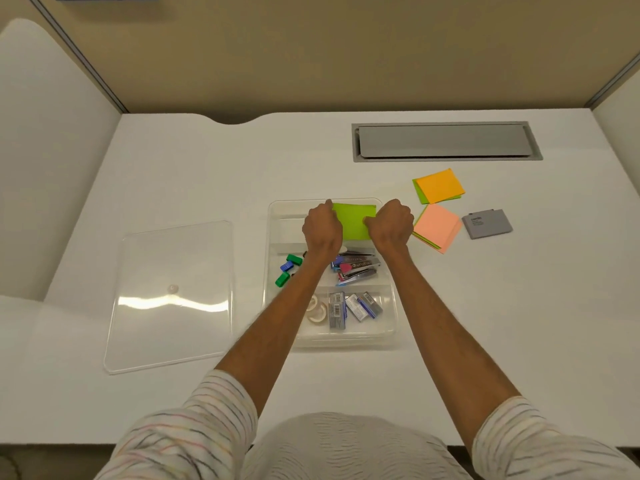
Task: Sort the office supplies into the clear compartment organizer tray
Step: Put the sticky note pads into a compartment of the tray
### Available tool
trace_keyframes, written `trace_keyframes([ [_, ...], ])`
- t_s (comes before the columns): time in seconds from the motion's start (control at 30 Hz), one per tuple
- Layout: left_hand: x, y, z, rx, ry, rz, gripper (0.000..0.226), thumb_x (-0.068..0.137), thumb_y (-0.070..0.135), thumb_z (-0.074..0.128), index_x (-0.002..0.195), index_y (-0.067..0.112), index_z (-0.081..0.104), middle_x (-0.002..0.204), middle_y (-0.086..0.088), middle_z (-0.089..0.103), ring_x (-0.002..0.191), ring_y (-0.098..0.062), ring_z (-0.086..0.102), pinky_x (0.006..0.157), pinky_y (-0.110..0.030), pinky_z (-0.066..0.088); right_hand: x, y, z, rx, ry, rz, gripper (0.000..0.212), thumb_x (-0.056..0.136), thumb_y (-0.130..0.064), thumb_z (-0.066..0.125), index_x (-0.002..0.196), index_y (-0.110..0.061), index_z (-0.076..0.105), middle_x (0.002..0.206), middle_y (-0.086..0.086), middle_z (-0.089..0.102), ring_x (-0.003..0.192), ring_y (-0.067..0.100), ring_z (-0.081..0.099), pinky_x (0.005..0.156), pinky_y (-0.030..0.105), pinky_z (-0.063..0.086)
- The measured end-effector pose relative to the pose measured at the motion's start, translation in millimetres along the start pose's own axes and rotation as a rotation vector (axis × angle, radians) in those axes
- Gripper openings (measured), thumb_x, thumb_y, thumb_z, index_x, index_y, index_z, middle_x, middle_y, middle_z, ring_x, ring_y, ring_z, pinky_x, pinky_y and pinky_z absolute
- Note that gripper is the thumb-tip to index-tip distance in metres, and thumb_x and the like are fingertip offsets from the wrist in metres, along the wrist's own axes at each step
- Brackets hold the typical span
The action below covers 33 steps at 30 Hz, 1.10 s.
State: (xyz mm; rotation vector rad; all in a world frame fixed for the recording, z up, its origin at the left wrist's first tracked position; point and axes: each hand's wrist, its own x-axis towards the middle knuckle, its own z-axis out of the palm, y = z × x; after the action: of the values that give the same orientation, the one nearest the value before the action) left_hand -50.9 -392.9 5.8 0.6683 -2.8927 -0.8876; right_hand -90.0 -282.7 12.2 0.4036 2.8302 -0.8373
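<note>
Left hand [322, 230] and right hand [393, 225] hold a green sticky pad [355, 221].
Each grip pinches one side of the pad, over the far compartment of the clear tray [346, 339] on the desk [207, 185].

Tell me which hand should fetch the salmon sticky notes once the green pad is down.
Right, probably. The right hand grips the right edge of the green pad, next to the salmon sticky notes lying right of the tray. The left hand would have to cross over.
</note>
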Motion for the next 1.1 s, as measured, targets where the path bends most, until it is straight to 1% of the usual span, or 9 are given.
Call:
trace_keyframes([
  [0.13, -5.4, 3.1, 2.5, 0.013, 0.020, -0.031, 0.026, 0.098, 0.006, 0.041, 0.114, 0.003, 0.062, 0.111, -0.015, 0.068, 0.102, -0.032, 0.062, 0.079, -0.039, 0.047, -2.6, -0.3, -1.9, -0.012, 0.002, -0.001, 0.031, 0.078, -0.020, 0.076, 0.099, -0.001, 0.064, 0.106, 0.018, 0.068, 0.100, 0.034, 0.064, 0.066, 0.029, 0.041],
  [0.23, -3.0, 1.1, 0.8, 0.041, 0.028, -0.018, 0.023, 0.096, 0.004, 0.042, 0.108, 0.002, 0.061, 0.110, -0.015, 0.068, 0.100, -0.034, 0.063, 0.077, -0.039, 0.047, -2.5, 1.9, -2.3, -0.024, -0.017, -0.011, 0.031, 0.078, -0.019, 0.075, 0.101, -0.001, 0.064, 0.107, 0.017, 0.068, 0.102, 0.034, 0.064, 0.070, 0.030, 0.046],
  [0.33, -1.2, 0.2, -1.3, 0.051, 0.038, 0.006, 0.027, 0.094, 0.003, 0.045, 0.115, 0.003, 0.062, 0.118, -0.014, 0.067, 0.107, -0.033, 0.062, 0.083, -0.040, 0.047, -0.9, 7.4, -3.4, -0.011, -0.018, -0.027, 0.034, 0.080, -0.020, 0.074, 0.107, -0.002, 0.065, 0.111, 0.016, 0.067, 0.105, 0.034, 0.063, 0.078, 0.034, 0.052],
  [0.6, -7.2, -1.4, -1.2, 0.045, 0.024, 0.026, 0.036, 0.097, 0.011, 0.049, 0.131, 0.016, 0.060, 0.126, -0.009, 0.066, 0.116, -0.027, 0.061, 0.094, -0.036, 0.045, 1.5, 23.2, -9.8, 0.134, 0.105, -0.018, 0.029, 0.082, -0.027, 0.072, 0.106, -0.012, 0.073, 0.108, 0.014, 0.072, 0.103, 0.035, 0.065, 0.083, 0.036, 0.051],
  [0.73, -10.4, 13.8, 6.7, 0.042, 0.061, 0.081, 0.031, 0.097, 0.016, 0.049, 0.125, 0.016, 0.061, 0.119, -0.006, 0.069, 0.112, -0.022, 0.062, 0.107, -0.037, 0.034, 6.5, 49.1, -20.4, 0.170, 0.170, 0.034, 0.024, 0.088, -0.027, 0.063, 0.106, -0.014, 0.072, 0.108, 0.013, 0.071, 0.102, 0.034, 0.063, 0.084, 0.038, 0.050],
  [0.8, -15.0, 25.4, 15.4, 0.021, 0.071, 0.100, 0.029, 0.096, 0.017, 0.049, 0.123, 0.017, 0.060, 0.121, -0.002, 0.066, 0.119, -0.017, 0.056, 0.113, -0.039, 0.023, 11.4, 67.6, -27.9, 0.178, 0.170, 0.069, 0.024, 0.090, -0.026, 0.061, 0.107, -0.012, 0.071, 0.110, 0.014, 0.070, 0.103, 0.034, 0.063, 0.086, 0.040, 0.050],
  [0.93, -22.0, 55.5, 37.0, 0.037, 0.067, 0.106, 0.032, 0.090, 0.015, 0.052, 0.122, 0.017, 0.057, 0.122, 0.000, 0.061, 0.138, -0.018, 0.036, 0.107, -0.044, 0.021, 26.4, 98.4, -44.3, 0.151, 0.145, 0.098, 0.027, 0.089, -0.023, 0.061, 0.111, -0.011, 0.069, 0.115, 0.014, 0.069, 0.107, 0.033, 0.062, 0.088, 0.037, 0.050],
  [1.03, -28.1, 79.4, 53.4, 0.062, 0.070, 0.087, 0.035, 0.088, 0.016, 0.054, 0.122, 0.018, 0.054, 0.114, -0.001, 0.063, 0.133, -0.021, 0.037, 0.099, -0.043, 0.024, 41.8, 118.1, -56.3, 0.128, 0.111, 0.063, 0.030, 0.087, -0.024, 0.065, 0.114, -0.011, 0.068, 0.116, 0.012, 0.069, 0.111, 0.031, 0.061, 0.090, 0.037, 0.049],
  [1.1, -29.0, 95.4, 63.3, 0.094, 0.056, 0.099, 0.035, 0.087, 0.016, 0.054, 0.122, 0.018, 0.055, 0.116, -0.003, 0.062, 0.126, -0.024, 0.041, 0.096, -0.042, 0.026, 53.6, 130.1, -62.1, 0.108, 0.067, 0.031, 0.034, 0.086, -0.025, 0.068, 0.116, -0.010, 0.065, 0.118, 0.012, 0.068, 0.113, 0.029, 0.061, 0.091, 0.036, 0.049],
])
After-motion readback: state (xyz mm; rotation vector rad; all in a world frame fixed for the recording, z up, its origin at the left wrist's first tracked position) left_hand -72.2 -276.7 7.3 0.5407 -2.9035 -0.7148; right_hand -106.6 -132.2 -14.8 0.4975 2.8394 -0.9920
